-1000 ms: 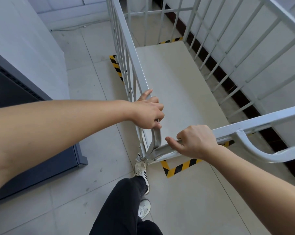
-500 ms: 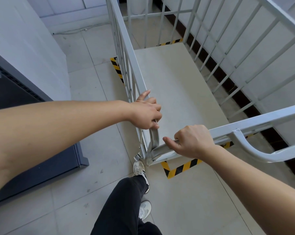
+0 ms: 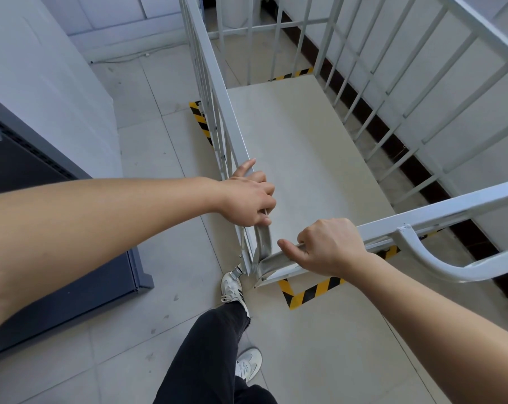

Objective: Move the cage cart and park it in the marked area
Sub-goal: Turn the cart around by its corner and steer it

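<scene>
The white metal cage cart point(image 3: 308, 147) fills the middle and right of the head view, its pale deck seen from above between barred sides. My left hand point(image 3: 248, 199) grips the top rail of the cart's left side at the near corner. My right hand point(image 3: 328, 246) grips the near end's top rail beside that corner. Yellow-and-black floor tape marks a rectangle: the near-left corner point(image 3: 308, 293) shows just outside the cart, a strip point(image 3: 201, 121) lies under its left side, and another strip point(image 3: 293, 74) sits at the far end.
A dark grey cabinet point(image 3: 57, 258) stands close on the left against a white wall point(image 3: 42, 77). A white wall with a dark skirting point(image 3: 407, 158) runs along the cart's right side. My leg and white shoes point(image 3: 232, 287) are by the cart's near-left corner.
The cart's near corner has crept slightly toward me and down-left relative to the tape corner. Both hands keep the same grips.
</scene>
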### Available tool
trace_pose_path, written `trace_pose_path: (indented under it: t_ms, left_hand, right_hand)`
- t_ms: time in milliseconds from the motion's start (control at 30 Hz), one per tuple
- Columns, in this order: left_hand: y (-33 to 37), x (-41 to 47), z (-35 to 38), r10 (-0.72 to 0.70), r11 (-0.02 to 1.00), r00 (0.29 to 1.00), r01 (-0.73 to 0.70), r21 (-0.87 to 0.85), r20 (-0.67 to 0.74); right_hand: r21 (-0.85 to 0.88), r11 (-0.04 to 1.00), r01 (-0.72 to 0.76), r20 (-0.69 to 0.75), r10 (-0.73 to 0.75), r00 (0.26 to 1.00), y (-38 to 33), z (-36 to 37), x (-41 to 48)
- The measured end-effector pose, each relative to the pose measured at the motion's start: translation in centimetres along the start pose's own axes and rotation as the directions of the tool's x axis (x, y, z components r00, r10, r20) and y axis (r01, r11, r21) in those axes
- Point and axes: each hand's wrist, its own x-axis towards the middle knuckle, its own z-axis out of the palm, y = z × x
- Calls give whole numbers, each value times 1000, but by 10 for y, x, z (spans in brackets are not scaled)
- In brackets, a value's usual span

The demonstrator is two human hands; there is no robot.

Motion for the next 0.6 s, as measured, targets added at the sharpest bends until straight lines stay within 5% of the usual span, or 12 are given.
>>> trace_pose_path:
  t_ms: [600]
  left_hand:
    - [-1, 1, 3, 9, 1000, 1000, -9, -10, -17]
  right_hand:
    - [-7, 1000, -11, 9, 11, 1000, 0, 2, 0]
